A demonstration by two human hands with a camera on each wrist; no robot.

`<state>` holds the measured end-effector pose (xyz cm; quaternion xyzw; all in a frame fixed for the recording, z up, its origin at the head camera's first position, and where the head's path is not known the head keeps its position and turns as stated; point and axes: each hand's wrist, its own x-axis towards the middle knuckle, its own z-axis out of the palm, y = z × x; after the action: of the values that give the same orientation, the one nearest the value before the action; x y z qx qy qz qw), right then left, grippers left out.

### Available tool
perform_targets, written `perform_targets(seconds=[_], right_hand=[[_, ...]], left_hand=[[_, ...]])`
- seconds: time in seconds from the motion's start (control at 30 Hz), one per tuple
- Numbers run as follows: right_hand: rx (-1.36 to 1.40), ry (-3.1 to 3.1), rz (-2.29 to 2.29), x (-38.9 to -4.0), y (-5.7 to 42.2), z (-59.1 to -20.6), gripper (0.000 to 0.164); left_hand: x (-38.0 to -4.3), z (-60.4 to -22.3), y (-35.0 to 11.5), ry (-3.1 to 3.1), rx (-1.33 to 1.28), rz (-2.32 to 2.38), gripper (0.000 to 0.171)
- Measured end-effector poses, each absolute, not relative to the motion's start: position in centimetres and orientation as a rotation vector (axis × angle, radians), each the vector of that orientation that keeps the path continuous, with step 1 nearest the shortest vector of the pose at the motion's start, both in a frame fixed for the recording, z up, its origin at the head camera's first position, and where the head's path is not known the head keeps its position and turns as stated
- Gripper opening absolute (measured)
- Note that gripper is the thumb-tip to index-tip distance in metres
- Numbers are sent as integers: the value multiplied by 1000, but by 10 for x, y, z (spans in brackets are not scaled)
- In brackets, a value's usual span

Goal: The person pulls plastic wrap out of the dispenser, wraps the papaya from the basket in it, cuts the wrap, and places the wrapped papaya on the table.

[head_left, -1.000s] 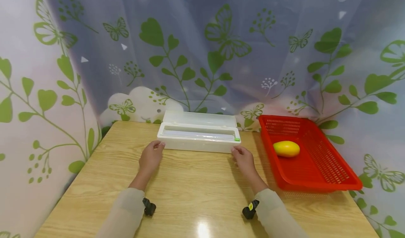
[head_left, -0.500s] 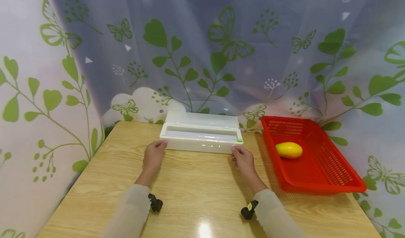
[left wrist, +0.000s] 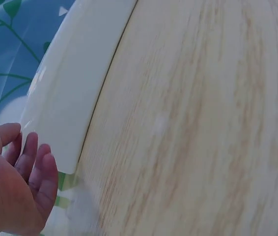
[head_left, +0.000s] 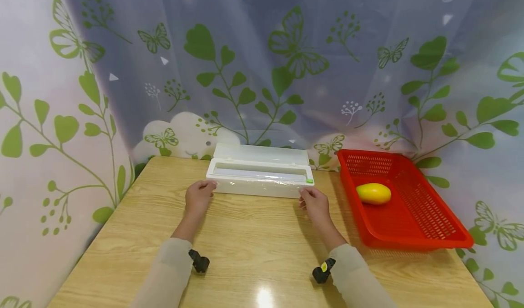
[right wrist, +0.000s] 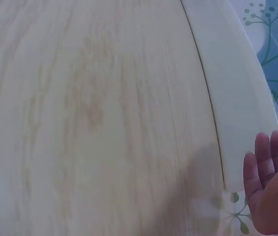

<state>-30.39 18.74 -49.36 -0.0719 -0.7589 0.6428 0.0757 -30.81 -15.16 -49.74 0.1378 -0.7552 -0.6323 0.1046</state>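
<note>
A long white cling film dispenser stands at the back of the table, its lid raised behind it and a pale roll inside. Clear, glinting cling film comes over its front edge. At the front left corner my left hand pinches the film between thumb and forefinger; the other fingers are loosely bent in the left wrist view. My right hand pinches the film at the front right corner, its thumb tip out of sight in the right wrist view.
To the right stands a red plastic basket with slotted sides, holding a yellow mango. Beside the dispenser's lid sits a small green piece at the right end. A patterned cloth hangs close behind the wooden table.
The head view has shifted slightly. Film glints show lower on the dispenser's front than a second ago. Both hands stay at the front corners with barely any movement.
</note>
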Motion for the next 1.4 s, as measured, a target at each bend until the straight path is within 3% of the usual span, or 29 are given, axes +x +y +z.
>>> perform_targets(seconds=[0.4, 1.0, 1.4], right_hand=[[-206, -2364, 1931, -303, 193, -492, 29], [-140, -2478, 1903, -307, 198, -490, 28], [-35, -2442, 1836, -317, 203, -466, 34]], left_hand=[[-312, -497, -169, -2093, 374, -2258, 36], [-309, -493, -176, -2415, 190, -2087, 35], [-320, -474, -181, -2434, 109, -1992, 39]])
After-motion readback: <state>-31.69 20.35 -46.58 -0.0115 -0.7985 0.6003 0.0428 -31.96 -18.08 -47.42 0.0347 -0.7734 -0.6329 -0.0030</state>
